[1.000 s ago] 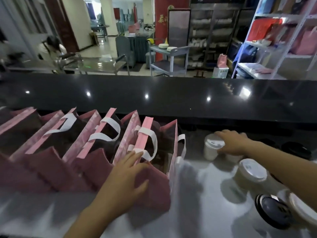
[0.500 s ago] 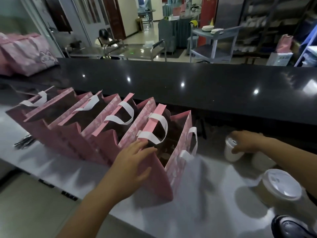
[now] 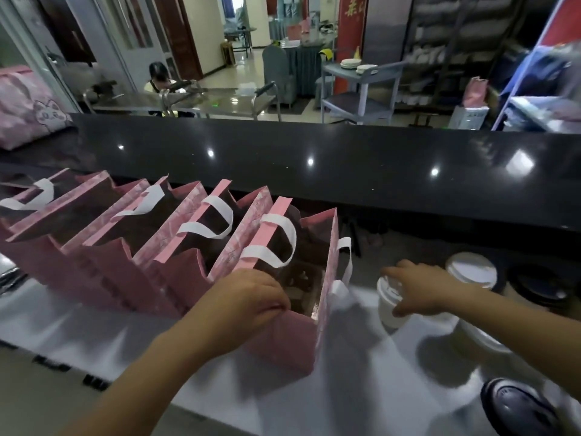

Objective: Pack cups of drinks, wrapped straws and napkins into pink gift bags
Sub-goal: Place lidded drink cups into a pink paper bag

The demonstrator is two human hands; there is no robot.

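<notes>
Several open pink gift bags with white handles stand in a row on the white counter; the rightmost bag [image 3: 295, 335] is nearest me. My left hand [image 3: 248, 297] pinches the near top edge of that bag. Just right of the bag, my right hand [image 3: 418, 287] grips a white lidded cup [image 3: 388, 313] from above, fingers curled round its rim. A second white lidded cup [image 3: 471, 269] stands behind my right wrist, and a third white cup [image 3: 481, 338] shows below my forearm. No straws or napkins can be made out.
A raised black countertop [image 3: 314, 165] runs along the back of the white counter [image 3: 94, 335]. A dark lidded cup [image 3: 515, 407] sits at the lower right. Another pink bag [image 3: 28, 105] lies at the far left. A person sits beyond the counter.
My left hand went from resting flat on the rightmost bag's side to pinching its top edge. My right hand has brought the white cup closer to the bag.
</notes>
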